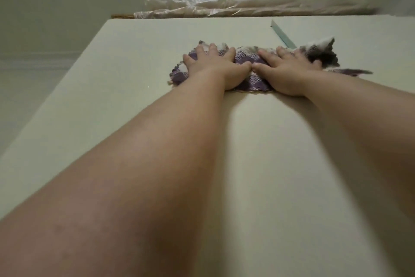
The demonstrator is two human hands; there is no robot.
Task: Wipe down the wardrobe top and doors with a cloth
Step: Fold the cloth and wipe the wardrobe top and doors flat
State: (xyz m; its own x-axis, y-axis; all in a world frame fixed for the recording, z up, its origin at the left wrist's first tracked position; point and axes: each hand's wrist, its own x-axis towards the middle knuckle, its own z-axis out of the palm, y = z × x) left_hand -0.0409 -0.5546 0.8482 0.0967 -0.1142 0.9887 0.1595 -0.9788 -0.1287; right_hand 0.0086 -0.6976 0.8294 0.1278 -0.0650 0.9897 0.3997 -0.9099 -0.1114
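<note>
Reaching way out with both arms, bare forearms stretched almost straight over the wardrobe top point(134, 79). Left hand point(211, 64) and right hand point(288, 69) lie side by side, palms down, fingers spread and fairly straight, thumbs nearly meeting. Neither one is grabbing anything, they're just pressing flat on the cloth point(246, 59). Cloth sits about midway back on the wardrobe top, a woven purple-and-white check with a frayed edge, bunched and lifted at its right end. The surface is smooth, matte, cream, with a crisp straight left edge. Just beyond the right hand lies a thin pale-green strip point(283, 37). Along the far edge rests a long bundle point(247, 6) in crinkly, shiny plastic.
</note>
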